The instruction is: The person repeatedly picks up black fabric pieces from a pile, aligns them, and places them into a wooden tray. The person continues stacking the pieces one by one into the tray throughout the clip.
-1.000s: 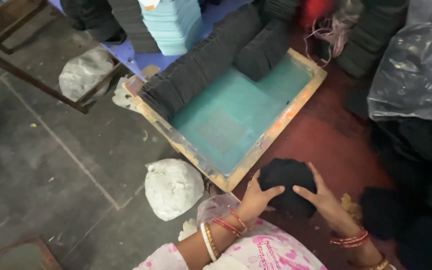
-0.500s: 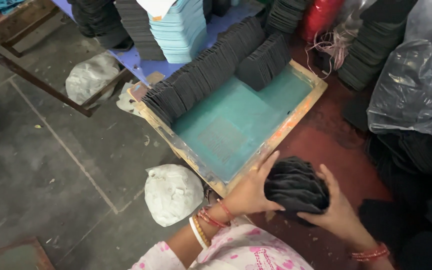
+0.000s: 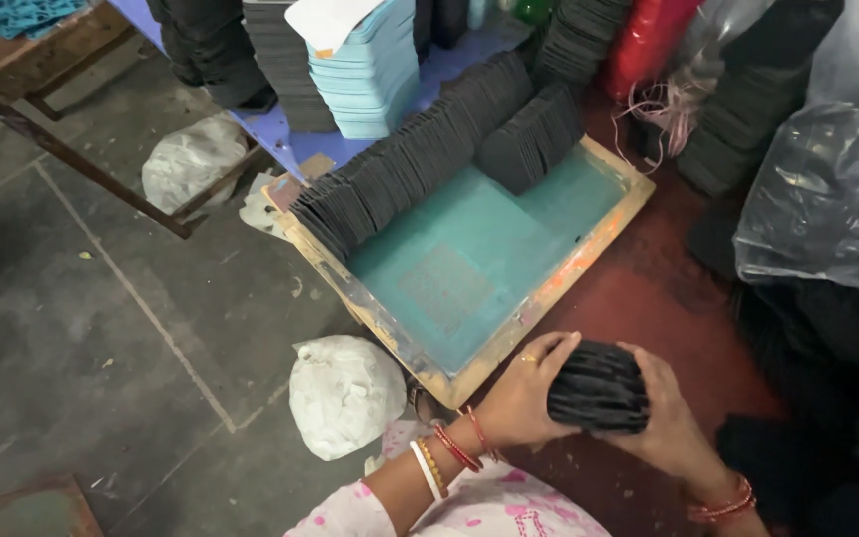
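Both my hands clasp a thick bundle of thin black square pieces (image 3: 599,386), held edge-up just in front of a wooden screen-printing frame. My left hand (image 3: 524,393) presses the bundle's left side, a ring on one finger and bangles at the wrist. My right hand (image 3: 663,423) covers its right side. The wooden frame (image 3: 589,257) holds a teal mesh, and two long rows of the same black pieces (image 3: 420,164) stand on edge along its far side.
A white tied plastic bag (image 3: 345,393) lies on the grey floor left of my arm; another bag (image 3: 191,164) sits under a wooden bench (image 3: 82,169). A stack of light-blue sheets (image 3: 370,75), black stacks, a red roll (image 3: 643,45) and clear plastic wrap (image 3: 832,189) crowd the back and right.
The bundle was flat between my hands; I have gathered it, turned it on edge, and squeezed it tighter. The view has shifted slightly toward the frame.
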